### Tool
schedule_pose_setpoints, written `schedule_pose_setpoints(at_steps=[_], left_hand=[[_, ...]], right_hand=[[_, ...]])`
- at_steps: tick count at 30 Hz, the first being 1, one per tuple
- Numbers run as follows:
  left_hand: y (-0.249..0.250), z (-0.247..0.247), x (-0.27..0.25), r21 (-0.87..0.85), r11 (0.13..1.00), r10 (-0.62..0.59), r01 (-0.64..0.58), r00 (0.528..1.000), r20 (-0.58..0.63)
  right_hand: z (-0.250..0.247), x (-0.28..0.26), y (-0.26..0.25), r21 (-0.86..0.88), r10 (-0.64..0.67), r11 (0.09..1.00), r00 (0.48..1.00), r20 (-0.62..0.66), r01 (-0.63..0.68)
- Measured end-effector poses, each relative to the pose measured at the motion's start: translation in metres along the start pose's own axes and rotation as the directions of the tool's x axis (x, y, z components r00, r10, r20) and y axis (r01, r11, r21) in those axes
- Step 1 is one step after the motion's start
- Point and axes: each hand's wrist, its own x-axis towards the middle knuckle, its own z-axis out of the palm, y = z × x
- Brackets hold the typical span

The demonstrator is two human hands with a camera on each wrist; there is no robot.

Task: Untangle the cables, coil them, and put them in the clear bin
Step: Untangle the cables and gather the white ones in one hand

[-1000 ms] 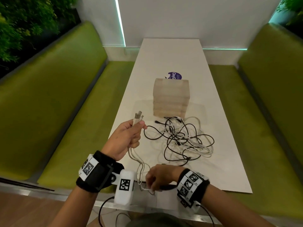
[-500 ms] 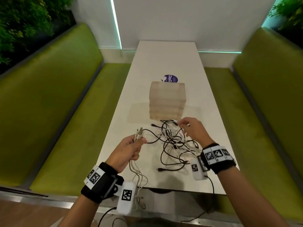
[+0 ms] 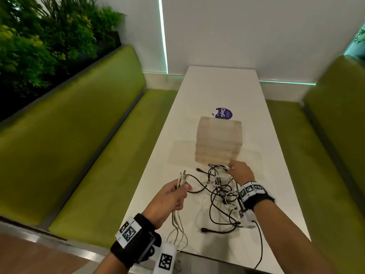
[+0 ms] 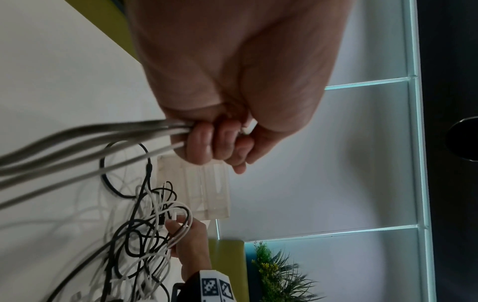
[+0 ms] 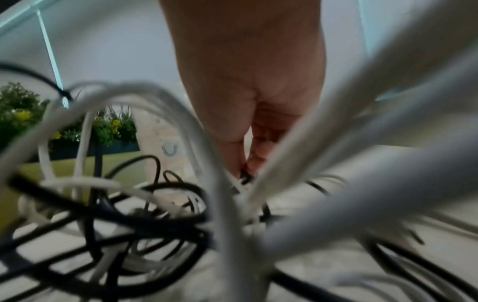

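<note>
So right now the left hand [image 3: 169, 198] has its fingers curled tight around a bunch of grey-white cables [image 3: 44, 176], with the plug ends sticking up above the fist and the rest dangling off the near edge of the white table [image 3: 221, 89]. You can see the grip nicely in the left wrist view, fingers [image 4: 204, 147] wrapped over the strands. The right hand [image 3: 242, 173] is over at the far side of the tangled pile of black and white cables [image 3: 219, 196], fingertips pinching a strand right by the foot of the clear bin [image 3: 219, 141]. From the right wrist view it looks like thumb and finger meet on a cable [image 5: 243, 179], though it's blurry which one. The bin sits upright mid-table, just beyond the pile, with a purple sticker [image 3: 224, 113] behind it. Green benches [image 3: 83, 147] run along both sides.
</note>
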Motion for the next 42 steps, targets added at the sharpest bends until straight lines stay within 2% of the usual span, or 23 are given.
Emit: schedule_pose_setpoints(at_steps=[3, 6, 10, 12, 16, 19, 23, 27, 29, 31, 33, 35, 36, 38, 42], left_hand=[[0.001, -0.005, 0.006, -0.006, 0.999, 0.035, -0.035, 0.999, -0.027], [0.002, -0.011, 0.015, -0.029, 0.997, 0.065, -0.067, 0.996, -0.062], [0.012, -0.009, 0.027, -0.054, 0.989, 0.136, -0.140, 0.988, -0.074], [0.020, -0.003, 0.035, -0.053, 0.979, 0.191, -0.196, 0.978, -0.087], [0.028, 0.016, 0.055, -0.068, 0.954, 0.278, -0.291, 0.948, -0.156], [0.028, 0.034, 0.066, -0.042, 0.940, 0.329, -0.337, 0.934, -0.139], [0.027, 0.044, 0.070, -0.015, 0.928, 0.372, -0.373, 0.927, -0.043], [0.028, 0.043, 0.065, -0.014, 0.919, 0.394, -0.394, 0.919, 0.005], [0.031, 0.041, 0.062, -0.034, 0.913, 0.406, -0.407, 0.914, -0.013], [0.033, 0.037, 0.064, -0.038, 0.916, 0.394, -0.399, 0.913, -0.104], [0.034, 0.030, 0.066, -0.114, 0.921, 0.353, -0.374, 0.920, -0.170], [0.036, 0.027, 0.067, -0.209, 0.909, 0.325, -0.360, 0.927, -0.185], [0.039, 0.028, 0.066, -0.245, 0.904, 0.314, -0.352, 0.932, -0.180], [0.046, 0.032, 0.061, -0.294, 0.887, 0.321, -0.356, 0.933, -0.160], [0.073, 0.023, 0.046, -0.333, 0.823, 0.412, -0.460, 0.887, -0.206]], right_hand=[[-0.011, -0.006, -0.005, 0.031, -0.068, 0.997, 0.993, -0.101, 0.072], [-0.033, -0.016, -0.009, 0.104, -0.165, 0.978, 0.975, -0.147, 0.181], [-0.070, -0.040, -0.022, 0.286, -0.261, 0.897, 0.926, -0.274, 0.337], [-0.089, -0.054, -0.032, 0.399, -0.310, 0.826, 0.912, -0.268, 0.398], [-0.121, -0.086, -0.061, 0.549, -0.486, 0.687, 0.863, -0.140, 0.476], [-0.125, -0.096, -0.083, 0.634, -0.548, 0.613, 0.832, -0.090, 0.472], [-0.119, -0.097, -0.104, 0.766, -0.490, 0.517, 0.866, -0.100, 0.381], [-0.117, -0.103, -0.113, 0.857, -0.422, 0.420, 0.900, -0.107, 0.299], [-0.115, -0.106, -0.113, 0.886, -0.366, 0.375, 0.922, -0.128, 0.272], [-0.108, -0.109, -0.108, 0.877, -0.310, 0.421, 0.945, -0.101, 0.232], [-0.091, -0.114, -0.101, 0.832, -0.304, 0.539, 0.951, 0.045, 0.133], [-0.064, -0.117, -0.101, 0.748, -0.337, 0.656, 0.926, 0.169, 0.102], [-0.049, -0.118, -0.104, 0.712, -0.351, 0.689, 0.921, 0.168, 0.133], [-0.023, -0.118, -0.110, 0.660, -0.362, 0.717, 0.929, 0.076, 0.225], [-0.002, -0.099, -0.096, 0.579, -0.280, 0.773, 0.958, -0.057, 0.260]])
